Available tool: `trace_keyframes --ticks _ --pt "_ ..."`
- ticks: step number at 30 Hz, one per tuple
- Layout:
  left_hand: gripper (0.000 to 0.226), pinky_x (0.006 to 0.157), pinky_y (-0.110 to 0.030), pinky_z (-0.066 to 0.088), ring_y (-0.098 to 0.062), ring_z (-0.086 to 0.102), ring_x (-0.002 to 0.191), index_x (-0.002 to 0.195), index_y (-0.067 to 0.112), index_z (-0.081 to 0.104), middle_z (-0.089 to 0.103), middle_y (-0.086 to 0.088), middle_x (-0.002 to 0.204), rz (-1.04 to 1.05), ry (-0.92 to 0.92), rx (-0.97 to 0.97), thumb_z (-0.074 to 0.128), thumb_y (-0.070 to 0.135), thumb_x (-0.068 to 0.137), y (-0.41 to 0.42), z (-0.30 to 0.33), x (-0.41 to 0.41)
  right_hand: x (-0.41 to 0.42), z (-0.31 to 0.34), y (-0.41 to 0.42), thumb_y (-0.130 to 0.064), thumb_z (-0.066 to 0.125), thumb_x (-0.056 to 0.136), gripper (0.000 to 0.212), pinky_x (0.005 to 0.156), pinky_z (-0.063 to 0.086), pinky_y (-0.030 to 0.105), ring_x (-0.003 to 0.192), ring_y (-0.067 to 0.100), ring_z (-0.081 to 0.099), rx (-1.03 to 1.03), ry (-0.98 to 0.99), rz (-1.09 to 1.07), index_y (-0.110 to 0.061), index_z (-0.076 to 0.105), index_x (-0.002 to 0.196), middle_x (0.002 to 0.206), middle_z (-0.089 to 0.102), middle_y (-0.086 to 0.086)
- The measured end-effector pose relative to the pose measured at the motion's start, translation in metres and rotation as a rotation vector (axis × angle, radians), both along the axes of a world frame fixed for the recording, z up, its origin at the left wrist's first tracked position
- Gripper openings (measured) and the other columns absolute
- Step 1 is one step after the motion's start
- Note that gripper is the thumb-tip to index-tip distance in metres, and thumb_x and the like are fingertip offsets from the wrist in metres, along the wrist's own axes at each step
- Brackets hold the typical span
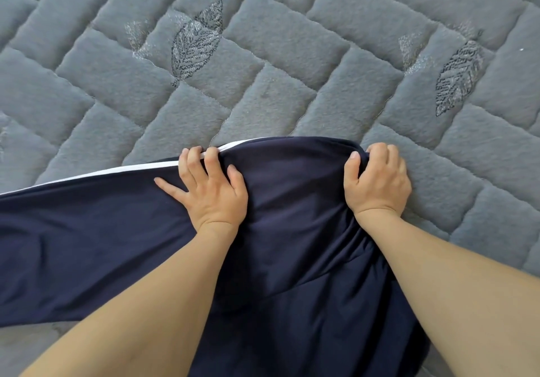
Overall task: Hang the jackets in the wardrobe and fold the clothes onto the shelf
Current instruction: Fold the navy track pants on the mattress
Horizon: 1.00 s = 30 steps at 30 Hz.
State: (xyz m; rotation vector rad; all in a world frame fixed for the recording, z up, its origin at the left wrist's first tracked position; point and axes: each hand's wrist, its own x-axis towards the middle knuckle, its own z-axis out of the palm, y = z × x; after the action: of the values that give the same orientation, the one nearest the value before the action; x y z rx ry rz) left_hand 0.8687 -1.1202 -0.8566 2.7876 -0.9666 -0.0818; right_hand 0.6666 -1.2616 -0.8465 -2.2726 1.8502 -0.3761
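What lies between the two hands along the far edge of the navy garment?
Only the navy blue jersey garment itself, bunched between the left hand and right hand; the head view shows nothing else there.

Single head-worn view, looking forward and steeply down, close above both forearms and a grey quilted mattress [263, 40] filling the frame.

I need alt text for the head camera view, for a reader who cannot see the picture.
Two bare hands grip the far edge of a navy garment with a white stripe, lying on a grey quilted bed cover embroidered with leaves. The left hand holds the striped edge; the right hand bunches the fabric at the corner.
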Motion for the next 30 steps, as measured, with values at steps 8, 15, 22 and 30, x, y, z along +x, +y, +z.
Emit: trace_keyframes --ticks 8,15,22,30 --pt "0.042 0.112 -0.073 0.004 -0.027 0.025 0.144 0.137 0.024 0.040 0.037 -0.006 0.146 -0.022 -0.042 -0.020 0.039 0.028 0.095 0.001 -0.002 -0.001 -0.002 -0.001 -0.002 -0.047 0.034 0.087 0.046 0.070 0.039 0.042 0.091 0.039 0.055 -0.036 -0.022 0.015 -0.008 0.053 0.103 0.105 0.057 0.015" --pt "0.038 0.116 -0.067 0.000 -0.033 0.032 0.136 0.129 0.013 0.047 0.043 -0.010 0.137 -0.052 -0.005 -0.041 0.039 0.031 0.096 0.011 0.020 0.000 -0.015 0.018 0.000 -0.034 0.034 0.080 0.050 0.084 0.036 0.039 0.109 0.033 0.050 0.052 -0.226 0.057 -0.004 0.049 0.117 0.120 0.054 0.013" --pt "0.013 0.087 -0.054 0.041 -0.039 0.051 0.082 0.086 0.004 0.051 0.052 -0.019 0.085 -0.403 -0.268 -0.060 0.051 0.012 0.076 0.126 0.096 -0.025 -0.059 0.085 0.057 -0.006 0.050 0.071 0.023 0.082 0.034 0.044 0.092 0.044 0.047 -0.101 -0.271 0.527 0.004 0.054 0.091 0.098 0.050 0.028" --pt "0.015 0.052 -0.038 0.040 -0.032 0.053 0.062 0.076 0.016 0.050 0.052 -0.006 0.072 -0.721 -0.007 0.191 0.060 0.026 0.069 0.264 0.126 -0.151 -0.188 0.110 0.143 0.011 0.060 0.063 0.026 0.099 0.036 0.043 0.110 0.038 0.044 0.044 -0.059 0.573 -0.005 0.061 0.083 0.125 0.050 0.024"
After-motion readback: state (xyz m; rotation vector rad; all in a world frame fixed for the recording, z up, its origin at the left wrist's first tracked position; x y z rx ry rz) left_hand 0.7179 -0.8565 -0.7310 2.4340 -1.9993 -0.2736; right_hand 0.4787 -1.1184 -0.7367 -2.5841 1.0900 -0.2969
